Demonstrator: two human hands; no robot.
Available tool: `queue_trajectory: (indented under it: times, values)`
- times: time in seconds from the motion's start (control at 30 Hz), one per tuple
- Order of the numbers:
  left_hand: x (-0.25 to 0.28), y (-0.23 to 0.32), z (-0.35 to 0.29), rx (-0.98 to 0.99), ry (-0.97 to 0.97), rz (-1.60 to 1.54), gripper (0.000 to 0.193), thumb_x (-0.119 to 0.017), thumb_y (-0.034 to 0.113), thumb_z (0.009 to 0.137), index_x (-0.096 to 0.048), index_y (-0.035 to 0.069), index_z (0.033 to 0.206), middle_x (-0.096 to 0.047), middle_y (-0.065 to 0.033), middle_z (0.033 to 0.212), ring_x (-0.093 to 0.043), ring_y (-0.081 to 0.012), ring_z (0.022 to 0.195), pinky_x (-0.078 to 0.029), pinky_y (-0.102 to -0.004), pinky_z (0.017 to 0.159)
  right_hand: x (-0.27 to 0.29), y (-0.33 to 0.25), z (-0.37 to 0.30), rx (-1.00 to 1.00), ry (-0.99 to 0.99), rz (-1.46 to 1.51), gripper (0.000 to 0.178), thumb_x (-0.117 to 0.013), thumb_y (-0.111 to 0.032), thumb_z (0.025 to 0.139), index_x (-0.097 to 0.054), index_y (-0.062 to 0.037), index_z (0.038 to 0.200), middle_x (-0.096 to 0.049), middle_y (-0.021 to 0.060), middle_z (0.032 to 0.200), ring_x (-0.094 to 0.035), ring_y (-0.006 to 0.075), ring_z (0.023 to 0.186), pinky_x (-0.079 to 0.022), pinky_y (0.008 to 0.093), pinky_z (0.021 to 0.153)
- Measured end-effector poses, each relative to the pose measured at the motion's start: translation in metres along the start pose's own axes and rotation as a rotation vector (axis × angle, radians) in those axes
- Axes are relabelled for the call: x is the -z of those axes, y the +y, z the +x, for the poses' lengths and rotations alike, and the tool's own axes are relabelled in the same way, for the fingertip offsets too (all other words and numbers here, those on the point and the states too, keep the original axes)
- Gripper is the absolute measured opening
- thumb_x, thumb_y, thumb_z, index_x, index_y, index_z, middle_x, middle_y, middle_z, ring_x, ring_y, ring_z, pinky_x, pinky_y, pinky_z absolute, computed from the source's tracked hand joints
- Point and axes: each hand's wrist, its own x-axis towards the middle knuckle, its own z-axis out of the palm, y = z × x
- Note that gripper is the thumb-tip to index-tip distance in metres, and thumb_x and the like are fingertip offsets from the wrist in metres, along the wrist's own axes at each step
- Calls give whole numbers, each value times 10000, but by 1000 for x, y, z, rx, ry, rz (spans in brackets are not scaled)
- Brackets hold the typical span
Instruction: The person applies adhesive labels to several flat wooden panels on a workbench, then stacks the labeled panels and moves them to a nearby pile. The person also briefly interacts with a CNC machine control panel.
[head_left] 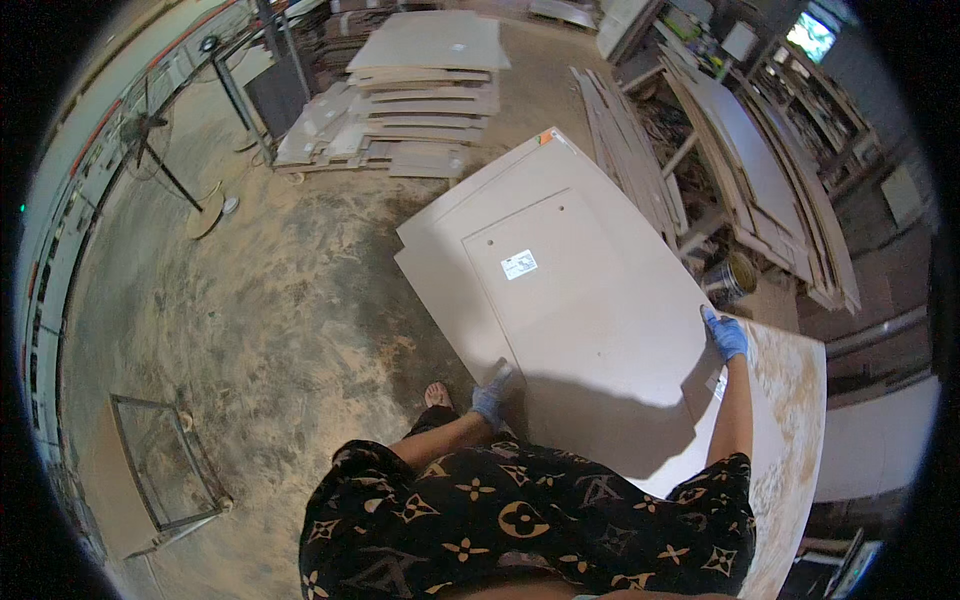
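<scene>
Both gloved: left hand (489, 397) clamped on near left edge of top board (570, 300), right hand (727, 335) closed on its right edge. Board gripped between them, not yet lifted off lower boards (440, 270).

A large pale board (580, 330) of matt, smooth fibreboard or similar sheet wood is gripped at its edges by the left hand (490, 398) and the right hand (727, 336), both covered by blue gloves of thin rubbery material. A small white paper label (519, 265) is stuck to its face. At the lower right, a rougher sheet (790, 420) dusted with sawdust is seen. The concrete floor (270, 320) looks rough and powdery (sawdust is spread over it). Matt wooden panels are stacked (425, 90) at the upper centre, and a metal frame (165, 470) lies at the lower left.
</scene>
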Motion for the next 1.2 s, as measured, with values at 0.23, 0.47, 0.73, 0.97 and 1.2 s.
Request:
queue_trajectory:
  times: [0.23, 0.47, 0.73, 0.97, 1.2]
  values:
    - [25, 169, 3, -204, 57, -48, 736, -708, 457, 701, -410, 72, 1253, -488, -118, 1176, -496, -277, 1019, -443, -436, 812, 8, -181, 58, 105, 12, 57, 881, -429, -746, 697, -594, 51, 1035, -574, 270, 1053, -526, 357, 1063, -388, 388, 917]
    - [-1, 335, 70, -234, 106, -23, 640, -611, 515, 765, -480, 26, 1155, -540, -88, 1007, -518, -207, 862, -431, -355, 751, 8, -323, 168, 130, 119, 132, 887, -452, -759, 674, -615, 48, 1003, -583, 268, 1036, -545, 364, 1033, -406, 387, 893]
    - [-26, 512, 199, -681, -62, 303, 420, -590, 347, 832, -546, 30, 1103, -566, -79, 1024, -536, -215, 879, -440, -330, 749, 23, -489, 318, 110, 145, 202, 902, -490, -729, 679, -544, 49, 1132, -567, 246, 1103, -517, 341, 1089, -388, 371, 919]
    - [-23, 639, 261, -338, -18, 141, 456, -558, 435, 835, -546, 104, 1148, -581, -41, 1047, -543, -214, 899, -441, -366, 756, 1, -592, 430, 105, -47, 233, 837, -528, -693, 690, -571, 36, 1098, -591, 222, 1075, -538, 328, 1059, -400, 369, 891]
    - [-30, 862, 349, -180, -79, 140, 549, -559, 456, 827, -484, 73, 1214, -533, -82, 1168, -520, -235, 1017, -406, -356, 879, -22, -728, 531, 87, -3, 416, 759, -568, -677, 683, -645, 37, 929, -617, 213, 1004, -567, 331, 972, -404, 406, 851]
